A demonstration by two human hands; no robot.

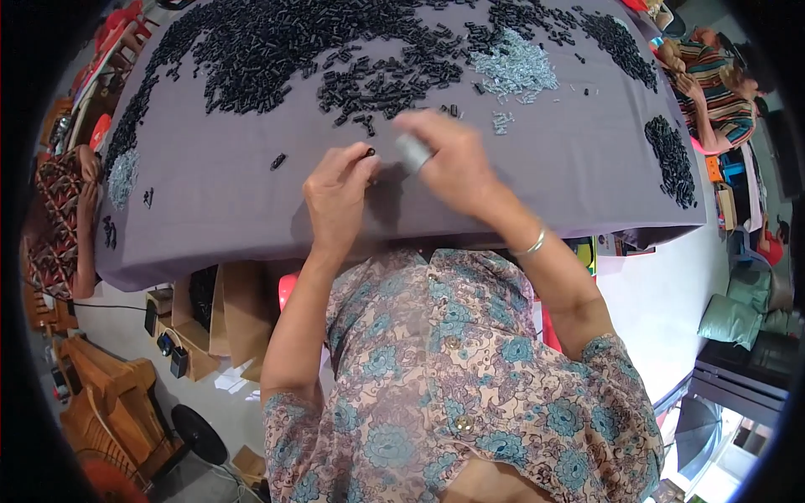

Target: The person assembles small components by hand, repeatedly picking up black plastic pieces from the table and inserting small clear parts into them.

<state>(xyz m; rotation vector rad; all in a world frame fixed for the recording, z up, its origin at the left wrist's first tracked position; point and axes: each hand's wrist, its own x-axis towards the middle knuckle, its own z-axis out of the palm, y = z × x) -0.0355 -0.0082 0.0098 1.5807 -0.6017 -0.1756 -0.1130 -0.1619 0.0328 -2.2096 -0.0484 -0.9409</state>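
Over the near part of the table, my left hand (337, 197) pinches a small black tubular piece (370, 152) between thumb and fingertips, its round end facing up. To its right, my right hand (457, 163) is wrapped round a short grey cylinder (412, 153); motion smears it, so its exact kind is unclear. The cylinder and the black piece are a little apart. Left of my left hand lies one loose black piece (278, 161). Beyond both hands spreads a big heap of similar black pieces (251, 71), with a pile of small clear pieces (516, 67) at its right.
A grey-purple cloth (210, 201) covers the table. More black pieces (669, 159) lie at the right edge, and clear pieces (123, 178) at the left. People sit at the left (63, 218) and right (713, 84) sides. An open cardboard box (231, 310) stands below the front edge.
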